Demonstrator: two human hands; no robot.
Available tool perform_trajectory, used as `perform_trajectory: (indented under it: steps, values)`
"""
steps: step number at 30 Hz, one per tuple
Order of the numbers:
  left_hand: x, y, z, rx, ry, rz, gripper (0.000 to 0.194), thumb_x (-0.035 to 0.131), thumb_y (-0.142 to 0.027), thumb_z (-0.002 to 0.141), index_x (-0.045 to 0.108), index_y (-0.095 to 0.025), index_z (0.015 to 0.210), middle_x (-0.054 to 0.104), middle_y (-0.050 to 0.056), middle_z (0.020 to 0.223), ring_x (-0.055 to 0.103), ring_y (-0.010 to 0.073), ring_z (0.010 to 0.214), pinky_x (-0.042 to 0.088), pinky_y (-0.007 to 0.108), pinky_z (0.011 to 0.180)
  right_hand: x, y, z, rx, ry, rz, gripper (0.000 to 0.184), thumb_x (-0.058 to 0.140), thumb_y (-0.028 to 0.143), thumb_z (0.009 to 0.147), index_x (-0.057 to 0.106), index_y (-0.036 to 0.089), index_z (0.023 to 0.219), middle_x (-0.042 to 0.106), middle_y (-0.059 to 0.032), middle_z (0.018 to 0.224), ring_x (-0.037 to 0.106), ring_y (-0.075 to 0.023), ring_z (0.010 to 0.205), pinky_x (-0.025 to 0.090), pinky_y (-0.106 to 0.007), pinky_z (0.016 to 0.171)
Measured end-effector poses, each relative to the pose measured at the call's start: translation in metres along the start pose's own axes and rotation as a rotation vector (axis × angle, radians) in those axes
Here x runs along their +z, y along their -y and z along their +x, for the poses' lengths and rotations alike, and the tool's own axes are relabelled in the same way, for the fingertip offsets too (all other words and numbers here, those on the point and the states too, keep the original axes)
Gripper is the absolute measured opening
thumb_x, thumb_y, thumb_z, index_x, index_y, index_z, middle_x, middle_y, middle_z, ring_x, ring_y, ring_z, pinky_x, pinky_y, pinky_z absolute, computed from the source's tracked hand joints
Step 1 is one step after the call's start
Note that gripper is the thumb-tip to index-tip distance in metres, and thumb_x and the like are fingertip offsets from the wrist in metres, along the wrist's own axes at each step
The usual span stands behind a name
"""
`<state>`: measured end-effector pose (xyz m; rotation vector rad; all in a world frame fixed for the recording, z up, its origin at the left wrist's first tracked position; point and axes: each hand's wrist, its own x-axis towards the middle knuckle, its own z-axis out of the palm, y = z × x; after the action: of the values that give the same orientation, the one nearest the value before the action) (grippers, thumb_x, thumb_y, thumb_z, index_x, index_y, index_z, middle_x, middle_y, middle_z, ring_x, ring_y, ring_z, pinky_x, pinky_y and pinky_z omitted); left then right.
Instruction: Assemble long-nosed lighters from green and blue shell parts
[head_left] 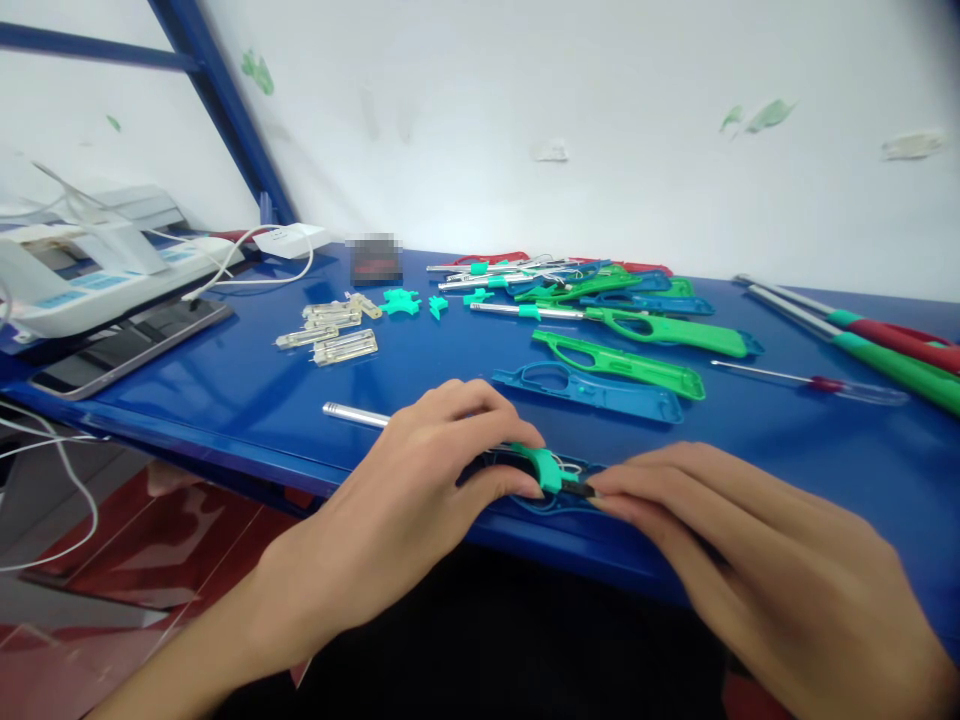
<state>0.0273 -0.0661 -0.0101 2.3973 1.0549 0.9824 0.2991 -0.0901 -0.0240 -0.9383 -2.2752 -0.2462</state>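
At the table's front edge lies a blue lighter shell half point(541, 502) with a silver metal tube point(355, 415) reaching out to the left. My left hand point(420, 470) pinches a teal trigger point(550, 468) over this shell, thumb and fingers closed around it. Beside the trigger, the fingertips of my right hand point(757, 545) are closed on a small black igniter piece point(576, 489). A thin white wire point(568, 466) curls near both parts. Part of the shell is hidden under my hands. Just behind them rest another blue shell half point(592, 391) and a green shell half point(622, 365).
Clear fuel tanks point(345, 346) and loose teal triggers point(401, 302) lie at back left. Lighters and shells point(660, 330) are piled behind. A screwdriver point(810, 382) and long lighters point(892, 345) are to the right. A phone point(135, 345) and power strip point(90, 280) sit left.
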Motion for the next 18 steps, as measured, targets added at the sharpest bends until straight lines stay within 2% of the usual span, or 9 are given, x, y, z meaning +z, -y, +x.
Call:
perform_trajectory:
  steps: [8, 18]
  values:
    - [-0.0049, -0.0049, 0.0036, -0.114, 0.022, -0.142, 0.015, 0.095, -0.015, 0.099, 0.087, -0.025, 0.108, 0.080, -0.005, 0.108, 0.076, 0.0097, 0.095, 0.057, 0.018, 0.087, 0.0002, -0.0004, -0.0025, 0.011, 0.019, 0.010, 0.028, 0.045, 0.026, 0.127, 0.071, 0.030, 0.117, 0.085, 0.0032, 0.102, 0.081, -0.0133, 0.086, 0.058, -0.025, 0.082]
    - [-0.0101, -0.0077, 0.0066, -0.166, 0.069, -0.169, 0.015, 0.093, -0.017, 0.099, 0.090, -0.026, 0.111, 0.082, -0.003, 0.112, 0.078, 0.0122, 0.098, 0.058, 0.023, 0.090, 0.0004, -0.0013, -0.0023, 0.010, 0.031, 0.016, 0.027, 0.046, 0.025, 0.126, 0.071, 0.030, 0.117, 0.085, 0.0039, 0.103, 0.081, -0.0129, 0.087, 0.058, -0.025, 0.081]
